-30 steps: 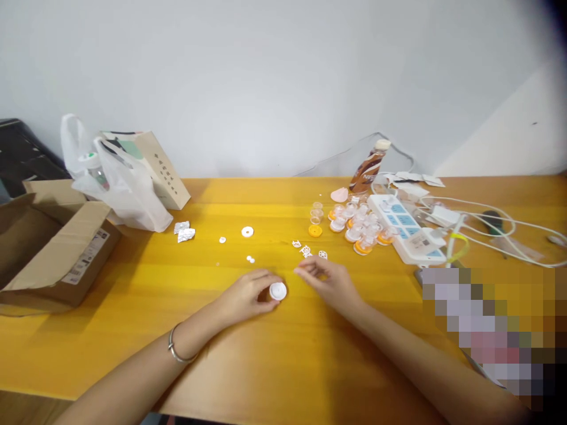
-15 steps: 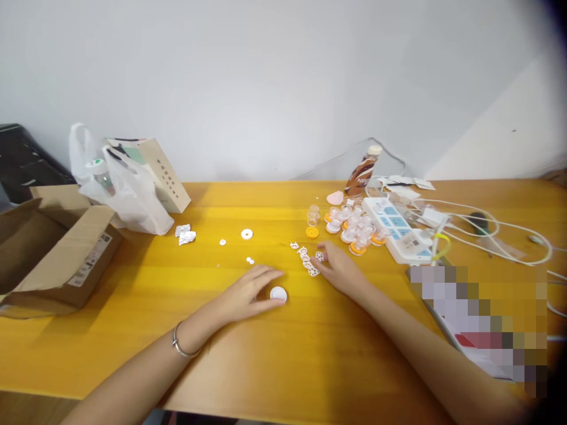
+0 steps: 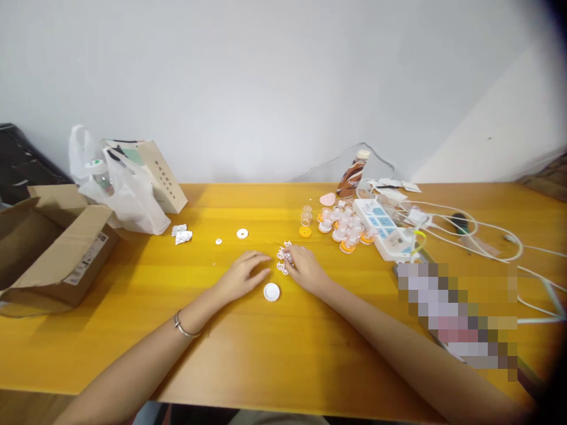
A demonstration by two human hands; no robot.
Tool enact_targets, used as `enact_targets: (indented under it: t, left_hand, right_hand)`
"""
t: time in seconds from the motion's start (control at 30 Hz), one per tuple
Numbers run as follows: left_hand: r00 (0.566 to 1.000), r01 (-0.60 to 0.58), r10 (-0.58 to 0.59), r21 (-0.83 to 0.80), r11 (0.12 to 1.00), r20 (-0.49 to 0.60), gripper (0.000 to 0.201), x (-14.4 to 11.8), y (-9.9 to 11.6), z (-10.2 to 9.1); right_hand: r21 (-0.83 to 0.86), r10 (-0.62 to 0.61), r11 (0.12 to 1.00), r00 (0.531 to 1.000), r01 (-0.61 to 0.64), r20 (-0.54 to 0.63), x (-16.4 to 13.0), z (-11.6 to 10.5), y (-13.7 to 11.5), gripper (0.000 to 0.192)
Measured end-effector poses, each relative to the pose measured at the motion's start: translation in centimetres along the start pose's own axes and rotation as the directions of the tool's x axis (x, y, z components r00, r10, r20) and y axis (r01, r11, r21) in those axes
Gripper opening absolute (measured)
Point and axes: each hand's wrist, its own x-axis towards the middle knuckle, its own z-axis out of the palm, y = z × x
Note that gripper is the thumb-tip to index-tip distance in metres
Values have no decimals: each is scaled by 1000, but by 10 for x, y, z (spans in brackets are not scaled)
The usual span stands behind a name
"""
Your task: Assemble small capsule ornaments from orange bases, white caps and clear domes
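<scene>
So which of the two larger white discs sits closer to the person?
The rimmed disc in the foreground; the disc with the hole lies farther back, beyond the left hand.

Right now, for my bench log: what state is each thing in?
Left hand: open, nothing visibly held
Right hand: at the wheels, grip hidden
Wheels: loose, bunched
White dish: lying flat, untouched
Box: open
Bottle: capped
Foil: crumpled
Plastic bag: handles up
Power strip: on or off, cannot tell

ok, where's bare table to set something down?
Table between the forearms, nearer than the white cap; also the back strip between paper bag and clear stack, behind the white ring. Crowded: the right, with cup cluster, power strip, bottle; and wheels, partly under the right hand.
</scene>
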Motion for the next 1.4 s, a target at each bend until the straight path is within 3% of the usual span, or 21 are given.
enact_targets:
  t: [0.1, 0.3, 0.5, 0.67, 0.8, 0.93, 1.1, 1.23, 1.4]
  left_hand:
    - [1000, -21, 21, 32, 999, -17, 26, 9, -5, 2]
    - [984, -163, 154, 99, 982, 90, 16, 21, -7, 10]
    - [987, -159, 159, 27, 987, 4, 17, 17, -12, 21]
    - [982, -162, 163, 15, 987, -101, 15, 10, -9, 17]
    - [979, -99, 86, -64, 993, -187, 3, 9, -3, 13]
    - [971, -22, -29, -205, 978, -239, 6, 11, -2, 13]
    - [931, 135, -293, -543, 829, -215, 16, 14, -6, 16]
    - [915, 168, -378, -719, 674, -141, 31, 15, -7, 15]
    - [927, 206, -372, -753, 626, -56, 31, 16, -11, 14]
  right_hand:
    - [75, -9, 997, 1000, 10, -11, 6, 5, -3, 13]
    - [248, 76, 967, 995, -60, -57, 6, 7, 3, 14]
    - [431, 164, 896, 981, -106, -100, 2, 7, 6, 14]
    - [631, 291, 767, 941, -119, -176, 0, 4, 4, 20]
    - [776, 380, 621, 908, -109, -176, -6, -1, -10, 27]
    - [943, 493, 296, 870, -154, -12, -11, 0, -29, 28]
    - [977, 516, 96, 849, -190, 115, -13, 2, -39, 24]
    - [977, 543, 39, 826, -208, 154, -14, 4, -39, 23]
    - [972, 544, 62, 824, -226, 158, -14, 9, -37, 21]
